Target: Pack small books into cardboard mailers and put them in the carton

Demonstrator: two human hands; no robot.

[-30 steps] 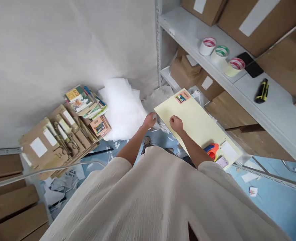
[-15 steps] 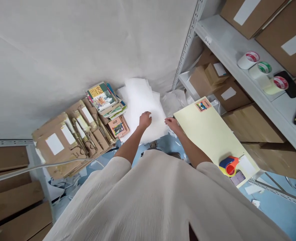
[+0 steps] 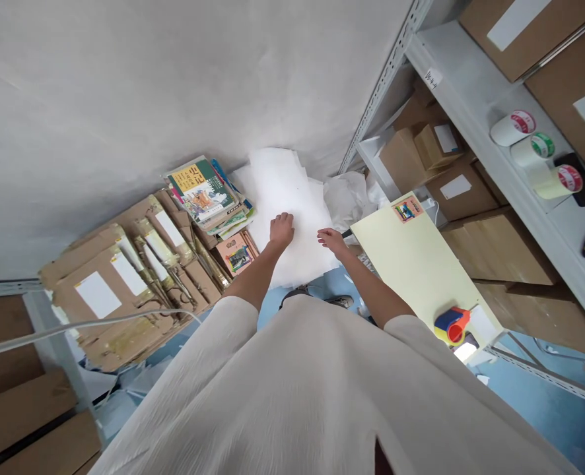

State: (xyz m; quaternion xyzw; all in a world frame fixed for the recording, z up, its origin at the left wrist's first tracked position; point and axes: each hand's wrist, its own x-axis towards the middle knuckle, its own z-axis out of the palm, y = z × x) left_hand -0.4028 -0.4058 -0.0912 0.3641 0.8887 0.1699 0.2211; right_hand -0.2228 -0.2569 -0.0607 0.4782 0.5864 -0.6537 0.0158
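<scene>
A pile of soft-looking white sheets (image 3: 292, 191) lies in front of me, with one long sheet slanting across the top. My left hand (image 3: 282, 228) is on this pile, its fingers curled down against the top sheet; whether they pinch its edge is hard to see. At the pile's right edge is my right hand (image 3: 330, 240), its fingers partly stretched toward the left and nothing visible in them. Left of the sheets stands a stack of books (image 3: 203, 194), with smaller pink-covered books (image 3: 237, 252) just in front.
Flattened cardboard boxes (image 3: 124, 284) lie at the left, a white cable (image 3: 89, 323) crossing before them. On the right, a pale yellow board (image 3: 411, 264) bears a pink book (image 3: 407, 209) and a tape dispenser (image 3: 451, 326). Shelving (image 3: 471, 99) holds tape rolls (image 3: 540, 148) and cartons.
My left hand has shifted slightly left, its fingers now more curled on the sheets. My right hand has moved a little left. The whole view has turned slightly.
</scene>
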